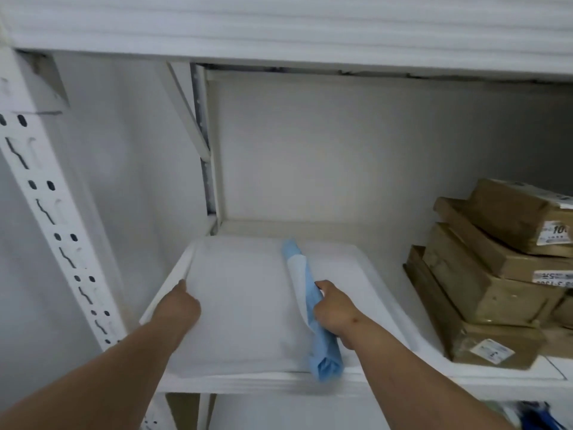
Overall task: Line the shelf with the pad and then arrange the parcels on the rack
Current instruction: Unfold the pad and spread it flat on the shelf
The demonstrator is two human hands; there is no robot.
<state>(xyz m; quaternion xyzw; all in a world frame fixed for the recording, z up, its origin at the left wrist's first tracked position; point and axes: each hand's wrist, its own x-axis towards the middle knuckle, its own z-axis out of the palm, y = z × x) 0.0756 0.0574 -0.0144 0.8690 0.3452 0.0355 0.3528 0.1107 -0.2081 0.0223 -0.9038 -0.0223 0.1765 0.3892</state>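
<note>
A pad lies partly unrolled on the white shelf (403,372): its white flat part (245,305) covers the shelf's left half, and its blue rolled part (313,308) runs from the back toward the front edge. My left hand (178,305) presses the flat sheet near its left border, where the edge curls up. My right hand (333,311) grips the blue roll at its middle. Several brown parcels (490,274) with white labels are stacked at the shelf's right end, apart from both hands.
A white perforated upright (59,237) stands at the left. Another shelf (279,32) hangs close overhead. The back wall (341,150) closes the bay. A gap of bare shelf lies between the roll and the parcels. Something blue (536,418) shows below at the bottom right.
</note>
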